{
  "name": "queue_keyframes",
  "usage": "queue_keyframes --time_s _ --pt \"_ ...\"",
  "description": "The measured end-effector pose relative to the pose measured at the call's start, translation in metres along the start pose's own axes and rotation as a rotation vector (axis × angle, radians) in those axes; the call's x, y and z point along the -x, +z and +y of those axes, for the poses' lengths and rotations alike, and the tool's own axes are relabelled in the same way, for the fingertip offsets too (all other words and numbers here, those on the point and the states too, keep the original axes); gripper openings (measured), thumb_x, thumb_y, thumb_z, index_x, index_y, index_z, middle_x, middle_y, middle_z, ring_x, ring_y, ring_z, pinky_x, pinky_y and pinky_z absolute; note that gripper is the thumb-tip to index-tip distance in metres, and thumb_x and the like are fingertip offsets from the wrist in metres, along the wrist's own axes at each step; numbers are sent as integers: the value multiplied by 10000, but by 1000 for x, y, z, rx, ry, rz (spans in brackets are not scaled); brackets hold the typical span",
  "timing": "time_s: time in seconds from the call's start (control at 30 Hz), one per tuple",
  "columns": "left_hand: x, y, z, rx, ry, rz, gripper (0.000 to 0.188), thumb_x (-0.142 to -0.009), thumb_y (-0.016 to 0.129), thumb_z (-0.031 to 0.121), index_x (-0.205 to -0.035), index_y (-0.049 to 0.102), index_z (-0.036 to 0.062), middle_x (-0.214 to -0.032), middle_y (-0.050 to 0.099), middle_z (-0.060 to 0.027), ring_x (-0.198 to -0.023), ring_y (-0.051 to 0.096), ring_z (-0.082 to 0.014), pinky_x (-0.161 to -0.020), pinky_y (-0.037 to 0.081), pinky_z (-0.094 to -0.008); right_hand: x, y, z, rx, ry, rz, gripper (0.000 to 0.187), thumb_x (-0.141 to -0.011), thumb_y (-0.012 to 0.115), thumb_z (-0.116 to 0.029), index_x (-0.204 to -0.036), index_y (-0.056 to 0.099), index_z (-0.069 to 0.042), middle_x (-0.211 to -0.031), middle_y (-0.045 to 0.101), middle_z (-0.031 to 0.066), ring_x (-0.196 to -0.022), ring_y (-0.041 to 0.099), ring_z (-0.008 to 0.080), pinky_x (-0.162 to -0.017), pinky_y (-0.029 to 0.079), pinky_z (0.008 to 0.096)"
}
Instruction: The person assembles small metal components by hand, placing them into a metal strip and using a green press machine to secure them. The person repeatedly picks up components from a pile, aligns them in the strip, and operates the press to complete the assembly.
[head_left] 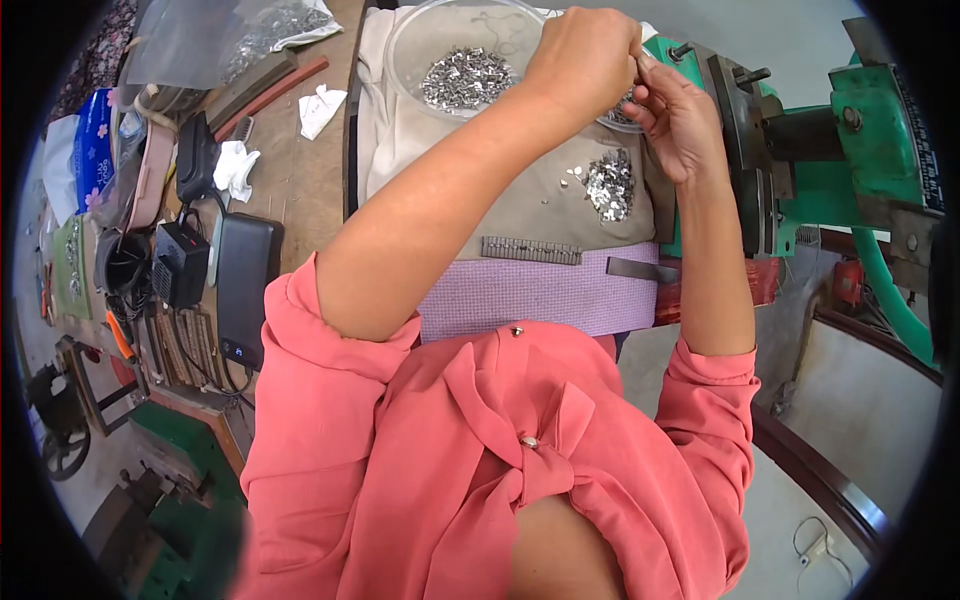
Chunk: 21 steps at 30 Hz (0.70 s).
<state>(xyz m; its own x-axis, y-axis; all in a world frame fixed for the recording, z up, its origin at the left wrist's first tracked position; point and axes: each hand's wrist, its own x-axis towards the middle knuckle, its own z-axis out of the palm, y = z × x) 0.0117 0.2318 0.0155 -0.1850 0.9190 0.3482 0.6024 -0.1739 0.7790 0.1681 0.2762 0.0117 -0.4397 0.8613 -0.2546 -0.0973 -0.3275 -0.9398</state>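
My left hand [585, 62] reaches across to the far side of the cloth, its fingers closed and mostly turned out of sight. Meeting it at the fingertips is my right hand [685, 122], thumb and index finger pinched together, other fingers curled. Whatever is between them is too small to make out. Left of the hands stands a clear round tub [392, 62] with many small metal pieces [468, 80]. Part of another container of metal pieces [620, 112] shows beneath my hands. Nearer me, a heap of shiny flat metal pieces [610, 187] lies on the beige cloth [430, 165].
A row of small metal pieces [531, 250] and a dark flat bar [641, 269] lie by the purple mat [550, 292]. Close on the right stands a green machine [805, 195]. Leftward are a black box with a lit display [250, 280] and crumpled tissue [235, 168].
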Motion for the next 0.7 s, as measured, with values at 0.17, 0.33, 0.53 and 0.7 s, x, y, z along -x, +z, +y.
queue_keyframes --time_s 0.17,0.33,0.53,0.7 --pt "-3 1 -2 -75 13 50 130 -772 579 80 -805 660 -17 -790 660 -287 -794 663 -453 -745 525 -519 6 7 -2 126 -24 -12 297 -981 654 -200 -1169 678 30 -912 689 36 -721 630 81 -630 609 250" --pt "-3 -4 2 28 -37 78 123 -792 631 91 -820 669 -22 -756 678 -244 -748 691 -377 -701 539 -450 15 18 -5 184 -92 7 305 -971 679 -250 -1136 703 6 -903 690 36 -701 616 75 -601 587 239" --pt "-2 -5 -4 692 -224 -45 49 -859 672 -1 -855 674 -50 -736 685 -76 -664 629 -129 -607 502 -269 5 8 -1 -53 -88 -20 296 -920 755 -272 -1091 723 -32 -875 660 -30 -686 559 32 -560 514 208" --pt "6 -22 1 633 -187 -159 38 -876 627 -54 -884 664 -49 -744 680 -73 -642 613 -116 -574 487 -251 8 10 -5 -11 -59 -59 260 -897 781 -273 -1025 742 -50 -855 645 -56 -690 543 18 -564 494 194"
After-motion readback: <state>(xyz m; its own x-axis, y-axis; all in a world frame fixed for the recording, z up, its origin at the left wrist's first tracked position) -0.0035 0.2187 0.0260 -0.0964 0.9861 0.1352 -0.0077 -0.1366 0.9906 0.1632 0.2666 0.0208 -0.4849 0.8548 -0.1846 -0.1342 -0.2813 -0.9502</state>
